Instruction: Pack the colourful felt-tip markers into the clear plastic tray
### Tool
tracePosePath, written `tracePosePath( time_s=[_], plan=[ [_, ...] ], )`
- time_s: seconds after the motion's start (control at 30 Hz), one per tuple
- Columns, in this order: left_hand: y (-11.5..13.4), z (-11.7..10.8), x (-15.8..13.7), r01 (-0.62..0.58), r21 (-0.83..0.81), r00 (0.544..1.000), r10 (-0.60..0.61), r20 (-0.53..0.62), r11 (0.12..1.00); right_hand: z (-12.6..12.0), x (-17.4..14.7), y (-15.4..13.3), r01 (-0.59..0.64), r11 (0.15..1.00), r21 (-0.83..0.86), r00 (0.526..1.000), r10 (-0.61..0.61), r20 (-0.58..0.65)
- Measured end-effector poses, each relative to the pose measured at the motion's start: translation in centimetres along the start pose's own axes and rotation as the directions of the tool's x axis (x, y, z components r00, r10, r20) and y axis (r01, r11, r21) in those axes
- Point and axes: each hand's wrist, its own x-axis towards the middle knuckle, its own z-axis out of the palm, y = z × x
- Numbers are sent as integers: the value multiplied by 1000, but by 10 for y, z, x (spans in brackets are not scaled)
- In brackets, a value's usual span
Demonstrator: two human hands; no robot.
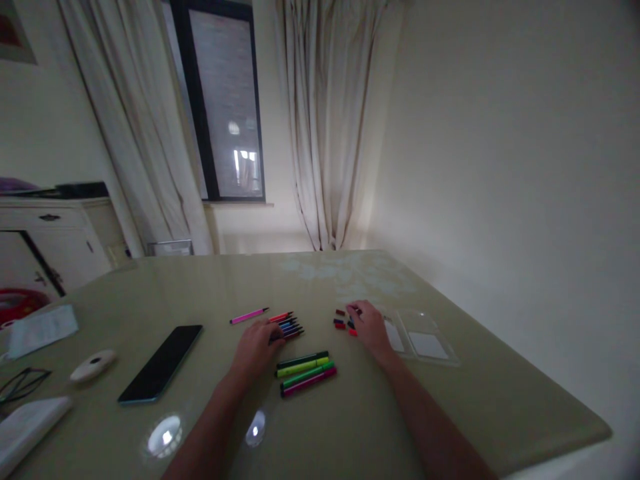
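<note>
On a glossy table [365,420], left hand [256,343] at uncapped markers [290,326], right hand [369,325] by loose caps [339,326], grips unclear.

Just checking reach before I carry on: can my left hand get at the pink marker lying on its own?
Probably yes. The pink marker lies just beyond the left hand, and nothing seems to stand between them; the hand would only have to leave the uncapped markers.

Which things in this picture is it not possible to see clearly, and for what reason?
Head view:
Left ends of some pens: hidden by the left hand.
Whether the right hand holds anything: too small, blurred.
Part of the case: behind the right hand.
White object: cut off by left edge.
Any text on paper: blurred.
</note>
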Motion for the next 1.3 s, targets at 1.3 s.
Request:
tracePosePath(
  time_s=[1.3],
  plan=[
    [24,13,0,-261,-375,952,172,-254,889,13,-16,-40,60,869,492,979,-148,141]
  ],
)
